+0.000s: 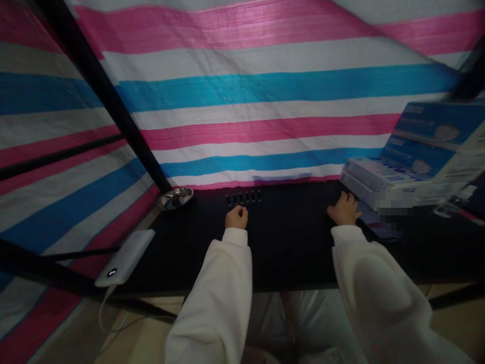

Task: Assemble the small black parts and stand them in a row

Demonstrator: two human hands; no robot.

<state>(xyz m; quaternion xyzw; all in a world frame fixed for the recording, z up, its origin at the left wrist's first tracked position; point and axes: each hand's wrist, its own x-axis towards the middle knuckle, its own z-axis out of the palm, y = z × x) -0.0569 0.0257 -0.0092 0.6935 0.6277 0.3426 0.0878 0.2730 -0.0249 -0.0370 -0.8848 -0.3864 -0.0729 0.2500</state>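
Observation:
My left hand [237, 217] is closed, thumb and fingers curled together, over the middle of the black table. Whether anything is inside it I cannot make out. Just beyond it stands a row of several small dark cylinders [247, 196] with pale ends, too small to name surely. My right hand [344, 208] is open, its fingers spread and slightly bent, with nothing seen in it. It lies at the left side of a flat dark thing like a phone [375, 222], just in front of a white and blue box [379, 177]. Whether the fingertips touch either is unclear.
A shiny metal bowl [175, 198] stands at the table's back left corner. A white power bank [127, 258] with a cable lies on the left edge. Blue boxes [424, 136] and a clear bottle [454, 202] stand at right. Black frame posts [109, 106] and striped sheeting surround the table.

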